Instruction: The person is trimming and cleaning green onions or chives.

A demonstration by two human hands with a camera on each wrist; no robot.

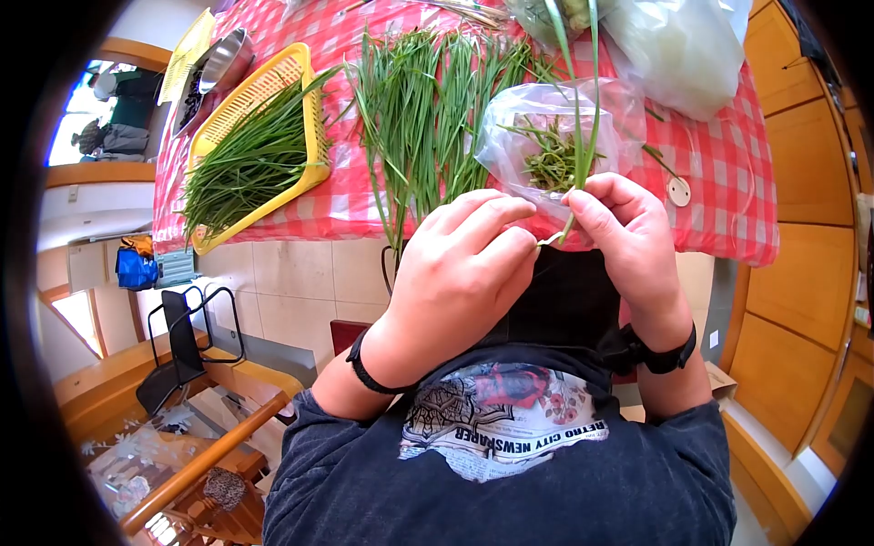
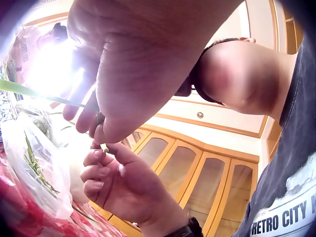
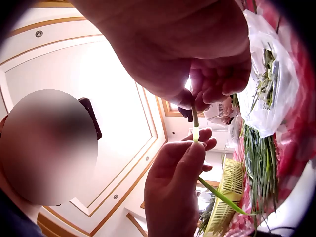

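Observation:
Both hands meet over the table's near edge on a long green chive stalk, probably garlic chive, its leaves rising past the top of the head view. My right hand pinches it between thumb and fingertips. Its pale lower end shows between the hands in the right wrist view, where my left hand pinches it with thumb and finger. Just beyond the hands lies a clear plastic bag with short green and pale scraps in it. Left of the bag, loose chives are spread in a wide bundle.
A yellow basket heaped with long chives stands at the table's left. Behind it is a metal bowl. Filled plastic bags occupy the far right. A checked cloth covers the table; a round tag lies there.

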